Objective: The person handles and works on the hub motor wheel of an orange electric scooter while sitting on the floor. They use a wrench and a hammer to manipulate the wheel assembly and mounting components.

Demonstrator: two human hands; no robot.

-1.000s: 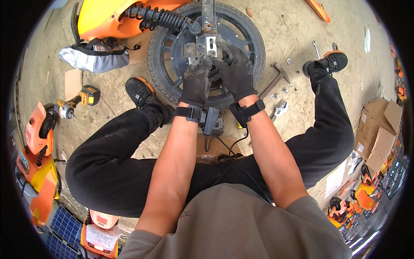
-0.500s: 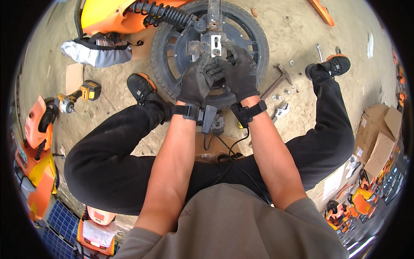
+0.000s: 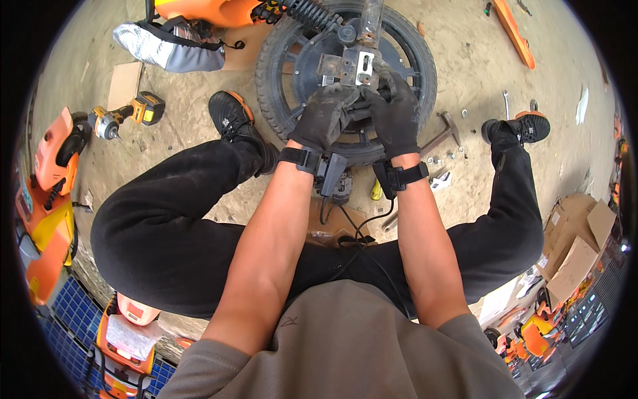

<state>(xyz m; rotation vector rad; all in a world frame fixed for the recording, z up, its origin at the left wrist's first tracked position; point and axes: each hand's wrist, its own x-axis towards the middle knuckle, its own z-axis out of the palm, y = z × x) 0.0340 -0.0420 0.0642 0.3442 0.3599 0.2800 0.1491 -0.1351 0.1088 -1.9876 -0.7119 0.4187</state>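
A black wheel with a dark hub lies on its side in front of me. Across it runs a metal arm, ending in a block with a slotted silver plate. My left hand, in a dark work glove, is just below the block with its fingers curled inward. My right hand, gloved too, is closed beside the plate's right lower side, its fingertips near the left hand's. What the fingers hold, if anything, is hidden between the gloves. A coil-spring shock absorber joins the arm.
A hammer, loose nuts and a wrench lie right of the wheel. At left sits a yellow cordless impact driver. Between my legs is a dark power tool. An opened cardboard box stands far right.
The whole scene has shifted right and slightly up or down with my head's turn. Both hands stay at the block; their fingers have moved slightly, with the left hand's back now turned more upward.
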